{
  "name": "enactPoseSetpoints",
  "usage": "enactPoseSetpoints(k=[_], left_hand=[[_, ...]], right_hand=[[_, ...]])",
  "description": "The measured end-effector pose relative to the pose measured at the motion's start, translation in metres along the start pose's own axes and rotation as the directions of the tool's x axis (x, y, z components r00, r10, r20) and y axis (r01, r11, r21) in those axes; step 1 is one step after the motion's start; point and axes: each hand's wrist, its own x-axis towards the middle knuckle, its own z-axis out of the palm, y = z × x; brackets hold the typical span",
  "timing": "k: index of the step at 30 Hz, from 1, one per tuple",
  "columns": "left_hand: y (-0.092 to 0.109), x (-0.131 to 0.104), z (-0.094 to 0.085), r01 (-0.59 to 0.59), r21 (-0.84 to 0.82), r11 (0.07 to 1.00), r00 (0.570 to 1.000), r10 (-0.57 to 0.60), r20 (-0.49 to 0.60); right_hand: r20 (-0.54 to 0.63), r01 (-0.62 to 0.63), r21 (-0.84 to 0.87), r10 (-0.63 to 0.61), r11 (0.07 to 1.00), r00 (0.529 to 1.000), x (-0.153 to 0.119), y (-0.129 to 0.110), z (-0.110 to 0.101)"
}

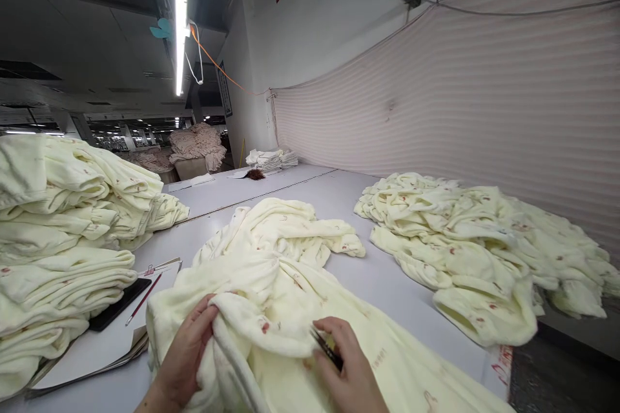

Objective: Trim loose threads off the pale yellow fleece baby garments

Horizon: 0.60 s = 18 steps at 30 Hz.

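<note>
A pale yellow fleece garment (271, 297) with small reddish prints lies spread over the table before me. My left hand (191, 342) is closed on a fold of it, thumb and fingers pinching the cloth. In my right hand (346, 361) is a small pair of dark thread snips (328, 350), their tips at the edge of the raised fold. Part of the snips is hidden by my fingers. Beyond my hands, more of the same pale yellow cloth (285, 226) lies bunched on the table.
Stacked yellow garments (72, 206) rise at the left, beside papers (92, 358), a dark flat object (121, 304) and a red pencil (144, 299). A loose heap of yellow garments (465, 239) covers the table's right side. White folded cloths (265, 159) lie at the far end.
</note>
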Motion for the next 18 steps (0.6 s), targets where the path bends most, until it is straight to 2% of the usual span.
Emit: enactPoseSetpoints(k=[2, 5, 7, 9, 11, 14, 16, 18], left_hand=[[0.009, 0.005, 0.002, 0.015, -0.023, 1.0, 1.0, -0.015, 0.011], [0.016, 0.012, 0.008, 0.078, -0.1, 0.992, 0.997, -0.077, 0.014], [0.017, 0.016, 0.009, 0.112, -0.117, 0.987, 0.992, -0.117, -0.037], [0.017, 0.019, 0.007, 0.095, -0.062, 0.994, 0.988, -0.101, -0.114], [0.016, 0.019, 0.005, 0.042, 0.06, 0.997, 0.991, -0.034, -0.128], [0.015, 0.014, 0.008, -0.133, 0.301, 0.944, 0.99, 0.14, -0.002], [0.01, 0.009, 0.015, -0.246, 0.486, 0.838, 0.969, 0.227, 0.099], [0.002, 0.005, 0.024, -0.307, 0.667, 0.679, 0.951, 0.242, 0.191]], right_hand=[[-0.016, -0.097, 0.057, 0.099, 0.994, 0.995, 0.008, 0.006, -0.013], [0.118, -0.237, 0.2, 0.217, 0.951, 0.969, 0.023, 0.011, -0.023], [0.209, -0.307, 0.283, 0.254, 0.909, 0.944, 0.033, 0.012, -0.025], [0.274, -0.371, 0.342, 0.286, 0.863, 0.918, 0.04, 0.012, -0.025], [0.337, -0.422, 0.394, 0.299, 0.817, 0.893, 0.044, 0.01, -0.025], [0.399, -0.448, 0.448, 0.276, 0.773, 0.875, 0.044, 0.003, -0.026], [0.416, -0.445, 0.474, 0.252, 0.76, 0.874, 0.044, -0.004, -0.026], [0.434, -0.438, 0.482, 0.228, 0.759, 0.872, 0.044, -0.01, -0.026]])
